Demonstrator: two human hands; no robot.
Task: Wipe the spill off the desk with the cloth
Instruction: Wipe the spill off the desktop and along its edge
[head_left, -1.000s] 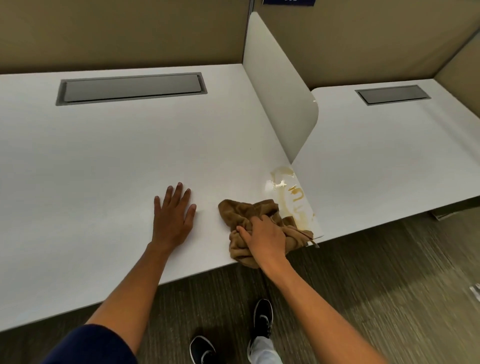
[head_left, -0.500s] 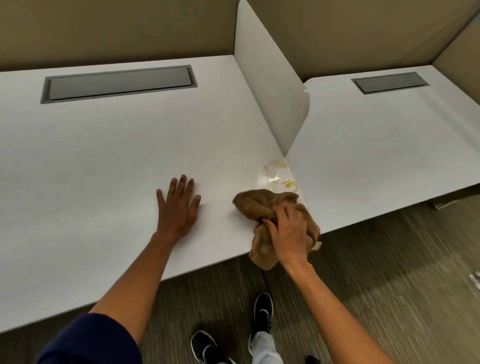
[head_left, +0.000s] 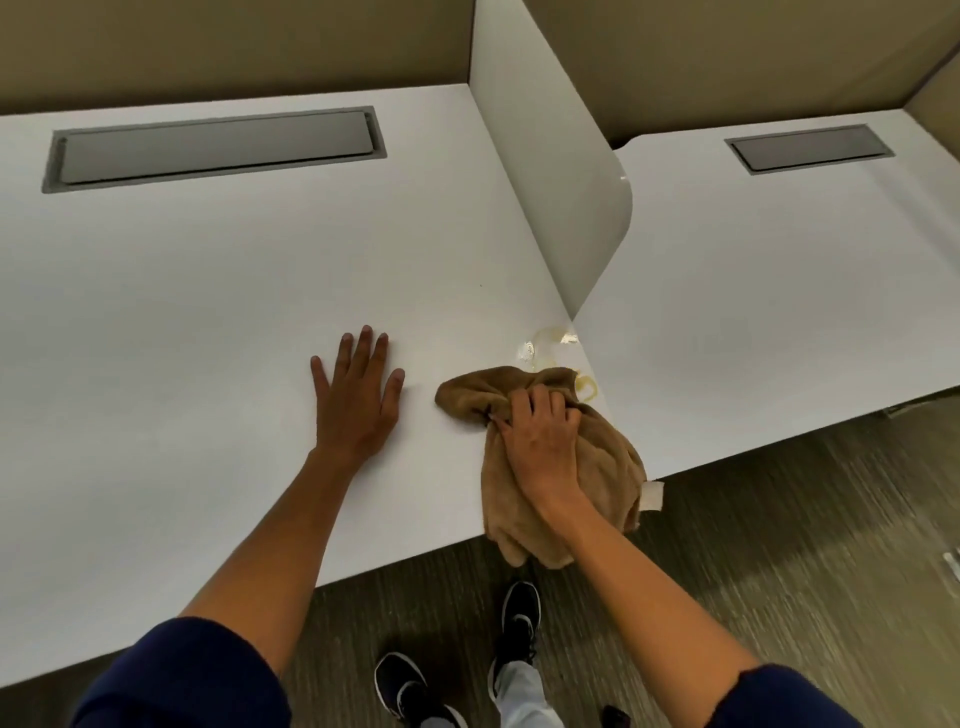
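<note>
A bunched brown cloth (head_left: 597, 462) lies on the white desk (head_left: 208, 291) near its front edge, with part of it hanging over the edge. My right hand (head_left: 540, 441) grips the cloth from above, fingers curled into its folds. Just beyond the cloth, a thin yellowish spill (head_left: 550, 348) glistens on the desk at the foot of the divider. My left hand (head_left: 358, 400) rests flat on the desk to the left of the cloth, fingers spread.
A white divider panel (head_left: 545, 171) rises between this desk and the neighbouring desk (head_left: 779, 312). Each desk has a grey cable hatch (head_left: 218, 148) at the back. Tan partition walls stand behind. My shoes (head_left: 519, 618) are on the carpet below.
My right hand has pushed the cloth up and over the lower part of the spill, so less liquid shows. My left hand has stayed flat in place.
</note>
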